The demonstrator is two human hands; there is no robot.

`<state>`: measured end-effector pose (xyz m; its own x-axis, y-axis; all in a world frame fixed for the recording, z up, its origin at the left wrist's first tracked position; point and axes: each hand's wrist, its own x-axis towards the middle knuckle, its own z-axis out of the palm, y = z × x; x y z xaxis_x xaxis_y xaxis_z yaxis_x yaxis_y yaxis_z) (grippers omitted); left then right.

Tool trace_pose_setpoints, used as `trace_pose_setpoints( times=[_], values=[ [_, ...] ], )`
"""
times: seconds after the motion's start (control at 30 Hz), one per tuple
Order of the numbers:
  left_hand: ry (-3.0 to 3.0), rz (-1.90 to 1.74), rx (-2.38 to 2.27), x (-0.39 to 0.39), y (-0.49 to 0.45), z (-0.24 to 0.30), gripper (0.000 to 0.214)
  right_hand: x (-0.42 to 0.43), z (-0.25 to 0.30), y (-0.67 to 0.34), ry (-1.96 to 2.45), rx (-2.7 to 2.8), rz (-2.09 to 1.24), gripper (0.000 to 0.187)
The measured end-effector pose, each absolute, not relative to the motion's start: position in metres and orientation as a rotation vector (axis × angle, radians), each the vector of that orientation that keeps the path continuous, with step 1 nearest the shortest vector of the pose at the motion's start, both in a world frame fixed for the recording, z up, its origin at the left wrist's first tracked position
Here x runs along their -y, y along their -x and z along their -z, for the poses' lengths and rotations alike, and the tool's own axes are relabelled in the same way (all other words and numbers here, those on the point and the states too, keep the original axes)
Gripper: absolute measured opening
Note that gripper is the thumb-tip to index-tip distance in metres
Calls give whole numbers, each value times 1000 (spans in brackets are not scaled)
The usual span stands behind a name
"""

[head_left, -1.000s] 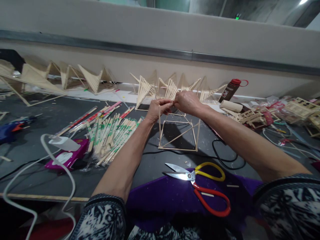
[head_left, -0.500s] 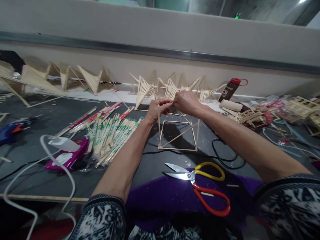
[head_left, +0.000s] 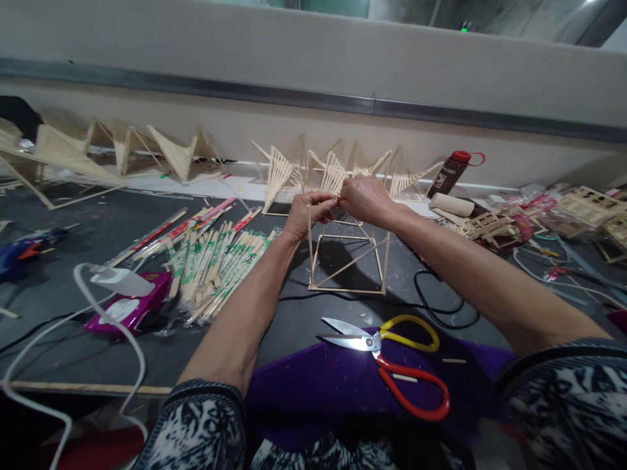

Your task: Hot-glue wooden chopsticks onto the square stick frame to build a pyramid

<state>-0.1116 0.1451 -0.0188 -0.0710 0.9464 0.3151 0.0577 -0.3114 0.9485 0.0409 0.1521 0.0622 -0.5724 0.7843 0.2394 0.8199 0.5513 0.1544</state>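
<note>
Pale wooden stick frame [head_left: 347, 290], with the left hand [head_left: 309, 214] and right hand [head_left: 367, 201] together over its upper part.

Hardly anything has changed in the last half second: only the view has shifted slightly, while the fingertips stay bunched at one spot and the frame stands where it was on the dark surface [head_left: 294, 329], beyond the open scissors [head_left: 369, 341]. That suggests fine work at a single point; whatever the fingers pinch is too small to tell.
</note>
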Motion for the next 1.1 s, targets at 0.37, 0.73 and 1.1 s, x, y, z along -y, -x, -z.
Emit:
trace_pose_setpoints(
  times=[0.37,0.73,1.1],
  values=[
    [-1462,-1497,-1152,-143,109,16,35,-146,-68,-38,1364,2685,381,30],
    [-1456,-1496,-1187,-144,110,13,26,-118,-95,-185,1513,2133,401,35],
    [-1475,-1487,-1236,-141,110,8,28,-146,31,-282,2379,1847,-151,47]
  ],
)
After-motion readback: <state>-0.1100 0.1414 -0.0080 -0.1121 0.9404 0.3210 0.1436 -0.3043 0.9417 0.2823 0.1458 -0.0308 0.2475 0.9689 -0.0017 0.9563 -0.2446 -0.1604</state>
